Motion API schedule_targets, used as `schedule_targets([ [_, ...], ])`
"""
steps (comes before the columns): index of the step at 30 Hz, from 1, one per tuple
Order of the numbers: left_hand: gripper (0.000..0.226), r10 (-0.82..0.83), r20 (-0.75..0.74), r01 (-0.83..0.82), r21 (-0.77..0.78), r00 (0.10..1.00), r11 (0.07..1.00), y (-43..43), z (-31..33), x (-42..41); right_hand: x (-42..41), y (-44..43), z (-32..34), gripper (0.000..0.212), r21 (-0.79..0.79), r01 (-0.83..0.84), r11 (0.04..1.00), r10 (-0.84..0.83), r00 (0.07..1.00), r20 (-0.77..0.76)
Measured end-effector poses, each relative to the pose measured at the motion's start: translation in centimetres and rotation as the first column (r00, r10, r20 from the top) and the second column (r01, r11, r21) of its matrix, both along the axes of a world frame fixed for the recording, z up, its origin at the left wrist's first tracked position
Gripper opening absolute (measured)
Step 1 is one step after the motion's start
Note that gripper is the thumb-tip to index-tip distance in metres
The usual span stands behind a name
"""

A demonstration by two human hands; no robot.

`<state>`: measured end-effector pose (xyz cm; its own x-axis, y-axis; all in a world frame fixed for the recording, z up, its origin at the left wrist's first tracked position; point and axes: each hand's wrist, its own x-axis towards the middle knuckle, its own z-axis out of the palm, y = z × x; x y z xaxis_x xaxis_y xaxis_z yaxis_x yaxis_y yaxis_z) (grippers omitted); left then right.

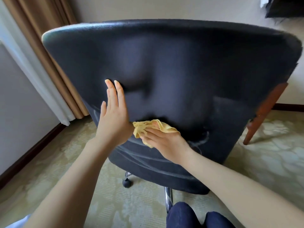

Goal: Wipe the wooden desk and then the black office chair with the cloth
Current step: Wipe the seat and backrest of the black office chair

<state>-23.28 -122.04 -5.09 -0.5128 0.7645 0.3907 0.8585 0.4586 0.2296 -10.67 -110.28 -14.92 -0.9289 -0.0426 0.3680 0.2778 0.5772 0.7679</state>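
Note:
The black office chair (172,66) fills most of the view, its back turned toward me. My left hand (113,116) lies flat against the left side of the chair back, fingers straight and pointing up. My right hand (166,142) presses a crumpled yellow cloth (148,127) against the lower middle of the chair back, fingers extended over it. Part of the cloth is hidden under my right hand. The chair's chrome base and a black caster (127,183) show beneath it.
Brown curtains (49,55) and a white wall edge stand at the left. A reddish wooden leg (264,116) of other furniture shows at the right, behind the chair. Patterned carpet (271,158) covers the floor. My knees in dark trousers (197,216) are at the bottom.

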Motion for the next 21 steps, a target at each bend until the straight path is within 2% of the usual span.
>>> schedule_targets([
  [1, 0.101, 0.004, 0.015, -0.004, 0.001, 1.0, 1.0, -0.2, 0.1, -0.4, 0.5, -0.3, -0.2, 0.045, 0.036, 0.023, 0.999, -0.026, 0.997, 0.076],
  [4, 0.1, 0.021, 0.06, -0.022, 0.024, 0.998, 0.999, -0.5, 0.5, -1.4, 2.9, -0.6, -1.2, 0.06, 0.146, 0.055, 0.988, -0.095, 0.953, 0.287],
  [7, 0.098, 0.046, 0.156, -0.06, 0.087, 0.987, 0.994, -0.4, 0.6, -1.4, 6.3, -0.6, -0.8, 0.061, 0.064, 0.089, 0.994, -0.106, 0.93, 0.351],
  [11, 0.1, -0.081, 0.242, 0.02, 0.244, 0.967, 0.97, 0.0, 0.1, 0.8, 10.5, 0.1, 1.2, 0.062, -0.099, 0.054, 0.994, -0.032, 0.977, 0.211],
  [12, 0.101, -0.128, 0.257, 0.052, 0.286, 0.958, 0.957, 0.0, -0.2, 1.4, 11.3, 0.3, 1.7, 0.061, -0.095, 0.042, 0.995, -0.025, 0.985, 0.17],
  [14, 0.102, -0.205, 0.297, 0.094, 0.349, 0.933, 0.932, 0.1, -0.7, 2.7, 12.4, 0.5, 3.9, 0.052, -0.068, 0.014, 0.998, -0.008, 0.996, 0.087],
  [17, 0.101, -0.265, 0.377, 0.124, 0.358, 0.888, 0.925, 0.3, -1.0, 3.9, 13.0, 0.6, 8.0, 0.045, -0.044, 0.023, 0.999, -0.025, 0.999, -0.032],
  [21, 0.098, -0.312, 0.501, 0.174, 0.304, 0.808, 0.937, 0.5, -0.3, 3.9, 12.1, 0.6, 13.4, 0.053, 0.178, 0.043, 0.983, -0.003, 0.975, -0.221],
])
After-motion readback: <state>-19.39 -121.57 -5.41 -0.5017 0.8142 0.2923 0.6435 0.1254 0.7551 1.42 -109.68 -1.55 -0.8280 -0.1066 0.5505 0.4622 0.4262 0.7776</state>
